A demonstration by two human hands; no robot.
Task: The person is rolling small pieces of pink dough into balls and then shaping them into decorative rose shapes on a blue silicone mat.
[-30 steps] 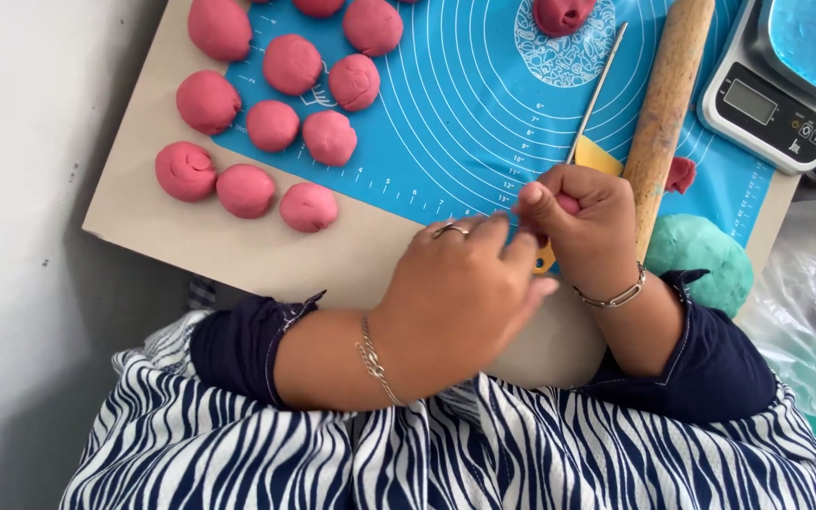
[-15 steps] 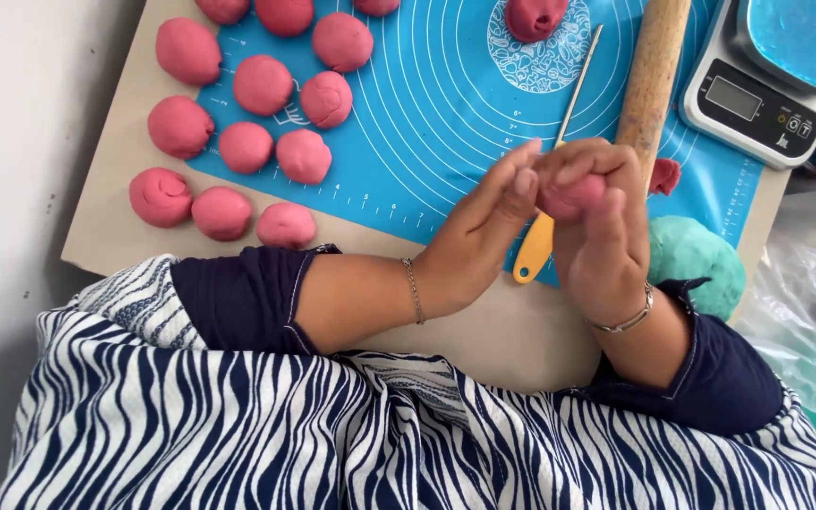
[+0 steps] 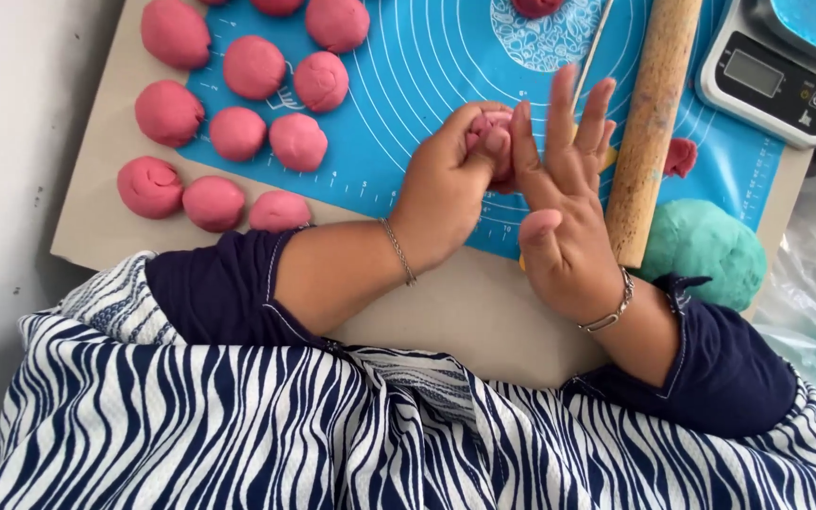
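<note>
Right hand (image 3: pixel 564 231) opened; dough piece (image 3: pixel 486 130) in left fingers (image 3: pixel 484 142).

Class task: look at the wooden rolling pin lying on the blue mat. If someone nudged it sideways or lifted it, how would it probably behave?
The rolling pin is a long round cylinder lying flat on the blue mat, so a sideways nudge would probably set it rolling. It looks like solid wood, so likely stiff and fairly weighty when lifted. Its dry, floury-looking surface suggests it would not slip easily.

At the upper left of the frame you see pink dough balls (image 3: pixel 255 68) on a blue mat (image 3: pixel 427 66). At the right lie a wooden rolling pin (image 3: pixel 652 123), a green dough lump (image 3: pixel 705 246) and a kitchen scale (image 3: pixel 772 80).
</note>
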